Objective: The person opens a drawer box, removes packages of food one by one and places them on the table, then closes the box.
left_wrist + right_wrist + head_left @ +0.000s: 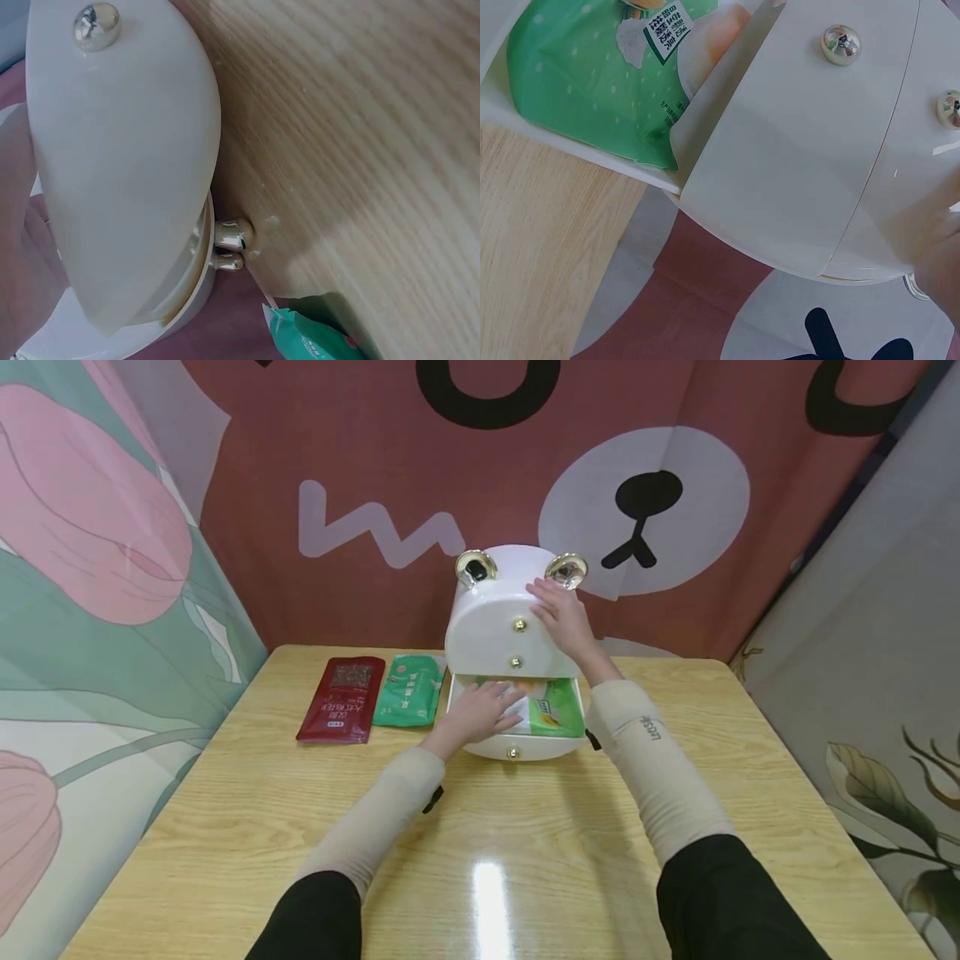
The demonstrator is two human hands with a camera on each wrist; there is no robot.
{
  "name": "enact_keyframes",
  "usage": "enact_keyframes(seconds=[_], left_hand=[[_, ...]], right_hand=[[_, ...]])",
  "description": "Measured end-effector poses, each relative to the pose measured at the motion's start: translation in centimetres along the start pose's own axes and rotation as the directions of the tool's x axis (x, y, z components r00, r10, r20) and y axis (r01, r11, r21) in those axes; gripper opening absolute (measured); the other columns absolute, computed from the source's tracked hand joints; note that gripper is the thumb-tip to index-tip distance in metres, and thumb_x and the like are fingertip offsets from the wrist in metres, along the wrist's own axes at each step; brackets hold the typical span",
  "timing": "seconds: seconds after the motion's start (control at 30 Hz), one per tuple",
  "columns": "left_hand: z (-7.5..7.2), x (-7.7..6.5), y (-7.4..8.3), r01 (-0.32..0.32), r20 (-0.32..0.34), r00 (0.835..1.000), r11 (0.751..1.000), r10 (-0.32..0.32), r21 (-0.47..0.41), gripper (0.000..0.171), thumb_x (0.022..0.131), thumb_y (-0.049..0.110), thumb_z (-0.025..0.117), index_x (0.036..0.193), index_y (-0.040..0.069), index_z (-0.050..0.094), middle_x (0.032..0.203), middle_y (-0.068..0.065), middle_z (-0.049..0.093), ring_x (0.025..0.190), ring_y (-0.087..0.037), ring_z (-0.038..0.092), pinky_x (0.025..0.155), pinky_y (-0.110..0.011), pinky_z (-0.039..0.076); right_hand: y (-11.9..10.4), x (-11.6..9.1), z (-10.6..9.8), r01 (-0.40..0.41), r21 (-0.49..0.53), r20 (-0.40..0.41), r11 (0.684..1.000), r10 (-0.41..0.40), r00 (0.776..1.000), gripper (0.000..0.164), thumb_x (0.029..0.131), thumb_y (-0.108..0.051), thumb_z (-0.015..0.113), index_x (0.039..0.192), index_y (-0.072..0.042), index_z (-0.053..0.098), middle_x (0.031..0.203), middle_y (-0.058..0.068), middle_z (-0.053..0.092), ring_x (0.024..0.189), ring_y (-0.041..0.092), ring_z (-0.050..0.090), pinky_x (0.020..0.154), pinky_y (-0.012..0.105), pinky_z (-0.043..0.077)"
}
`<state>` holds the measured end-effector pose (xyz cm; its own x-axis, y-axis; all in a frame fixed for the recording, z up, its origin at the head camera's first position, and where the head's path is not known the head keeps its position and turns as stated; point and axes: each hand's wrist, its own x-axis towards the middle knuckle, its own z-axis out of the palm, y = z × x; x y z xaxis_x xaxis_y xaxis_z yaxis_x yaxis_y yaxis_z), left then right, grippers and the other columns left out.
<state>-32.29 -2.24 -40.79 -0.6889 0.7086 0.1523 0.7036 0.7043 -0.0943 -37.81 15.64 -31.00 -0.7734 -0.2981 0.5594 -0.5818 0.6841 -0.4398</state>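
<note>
A white frog-shaped drawer box with gold eyes and round gold knobs stands at the back of the table. Its bottom drawer is pulled out, and a green and white packet lies inside. Over the drawer's left part, my left hand reaches with fingers extended across the packet; whether it presses on it I cannot tell. My right hand rests on the upper right of the box, fingers outstretched beside the right gold eye. The right wrist view shows the packet lying flat against the drawer wall.
Left of the box, a dark red packet and a teal packet lie on the wooden table. Behind hangs a brown cloth with a cartoon face. Patterned curtains flank both sides.
</note>
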Motion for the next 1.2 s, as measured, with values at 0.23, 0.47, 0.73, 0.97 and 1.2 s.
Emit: enact_keyframes(seconds=[0.23,0.47,0.73,0.97,1.2], left_hand=[[0.1,0.9,-0.7,-0.052,0.037,0.998,0.999,0.052,-0.011,0.051,0.093,0.043,0.039,0.137,0.015,0.037,0.133,-0.011,0.042,0.122,-0.026,0.037,0.092,-0.047,0.036],[0.6,1.5,-1.4,-0.061,0.045,0.997,0.998,0.060,0.031,0.052,0.093,0.046,0.038,0.136,0.017,0.039,0.130,-0.011,0.044,0.119,-0.025,0.038,0.091,-0.043,0.037],[1.1,2.0,-1.9,-0.043,0.089,0.995,0.999,0.041,0.029,0.050,0.094,0.045,0.033,0.136,0.018,0.037,0.130,-0.009,0.041,0.120,-0.024,0.036,0.092,-0.042,0.036],[1.7,2.4,-2.4,0.009,0.134,0.991,0.997,0.001,-0.076,0.051,0.095,0.046,0.029,0.137,0.018,0.036,0.133,-0.009,0.039,0.123,-0.024,0.033,0.095,-0.041,0.033],[2.2,2.9,-2.8,0.062,0.157,0.987,0.983,-0.034,-0.173,0.050,0.096,0.042,0.028,0.138,0.016,0.034,0.139,-0.010,0.034,0.126,-0.026,0.030,0.099,-0.042,0.028]], right_hand=[[-0.1,-0.1,0.1,-0.002,0.014,-0.011,1.000,0.003,1.000,0.035,0.090,-0.011,0.053,0.124,-0.003,0.051,0.133,0.013,0.041,0.127,0.024,0.030,0.105,0.033,0.014],[0.1,-0.1,0.2,-0.003,0.009,-0.011,1.000,0.003,1.000,0.035,0.090,-0.011,0.053,0.124,-0.003,0.051,0.134,0.012,0.041,0.128,0.023,0.029,0.105,0.033,0.013],[0.2,-0.1,0.3,0.001,0.007,-0.011,1.000,-0.001,1.000,0.035,0.090,-0.011,0.053,0.124,-0.003,0.051,0.134,0.012,0.041,0.128,0.024,0.029,0.105,0.033,0.014],[0.2,-0.2,0.5,0.016,-0.004,-0.014,1.000,-0.017,1.000,0.035,0.090,-0.011,0.053,0.124,-0.003,0.051,0.134,0.013,0.041,0.127,0.024,0.030,0.105,0.034,0.014],[0.2,-0.3,0.3,0.043,0.001,-0.036,0.999,-0.043,0.998,0.035,0.089,-0.009,0.053,0.123,0.000,0.051,0.132,0.015,0.042,0.127,0.025,0.031,0.105,0.033,0.014]])
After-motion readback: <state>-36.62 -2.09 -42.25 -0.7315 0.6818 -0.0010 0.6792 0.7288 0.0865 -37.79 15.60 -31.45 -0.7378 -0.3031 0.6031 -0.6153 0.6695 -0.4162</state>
